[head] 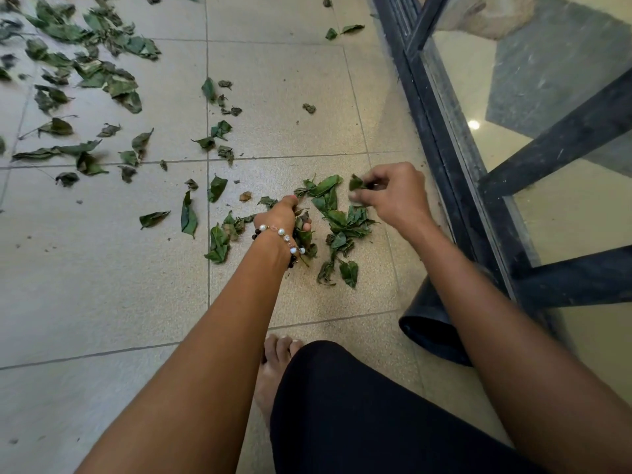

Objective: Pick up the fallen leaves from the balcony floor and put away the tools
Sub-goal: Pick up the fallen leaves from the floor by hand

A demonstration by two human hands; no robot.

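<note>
Green fallen leaves lie scattered over the beige tiled balcony floor [102, 268]. A small heap of leaves [345, 224] sits in front of me between both hands. My left hand [285, 213], with a bead bracelet on its wrist, grips a bunch of leaves [304, 237] low over the floor. My right hand [390, 191] pinches a single green leaf [355, 183] just above the heap's right side. Many more leaves [92, 70] are spread at the upper left. No tools show in this view.
A black metal railing with glass panels [444, 131] runs along the right edge of the floor. A dark plastic tube or pot [427, 323] lies on its side by the railing under my right forearm. My bare foot [273, 364] and black-clad knee are at the bottom.
</note>
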